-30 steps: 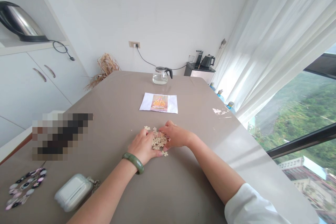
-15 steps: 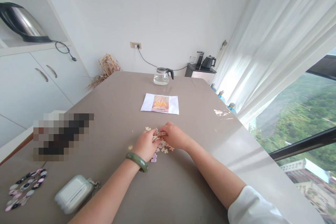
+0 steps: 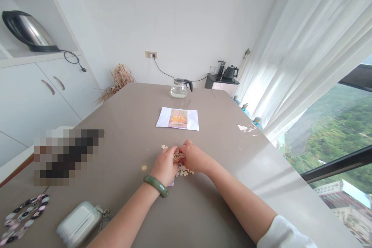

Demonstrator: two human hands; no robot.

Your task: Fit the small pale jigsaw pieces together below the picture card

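A small heap of jigsaw puzzle pieces (image 3: pixel 183 171) lies on the brown table (image 3: pixel 130 124) in front of me. My left hand (image 3: pixel 165 164), below a green bangle (image 3: pixel 156 185), curls around a clump of pieces from the left. From the right, my right hand (image 3: pixel 194 157) closes on the same clump, its fingers bent and partly hidden. Loose pieces show beneath and between both hands, and one lies just beyond the left fingers. Farther off rests a white sheet (image 3: pixel 192 119) with a printed orange picture in its middle.
A glass pot (image 3: pixel 178 90) stands near the far table edge. At the left lie a clear earphone case (image 3: pixel 80 223), a beaded strap (image 3: pixel 26 215) and a blurred-out dark item (image 3: pixel 69 157). White curtains (image 3: pixel 279 46) and a window flank the right side.
Both hands have drawn closer together around the clump of puzzle pieces. The whole view has shifted slightly, so the table sits a little lower in the frame.
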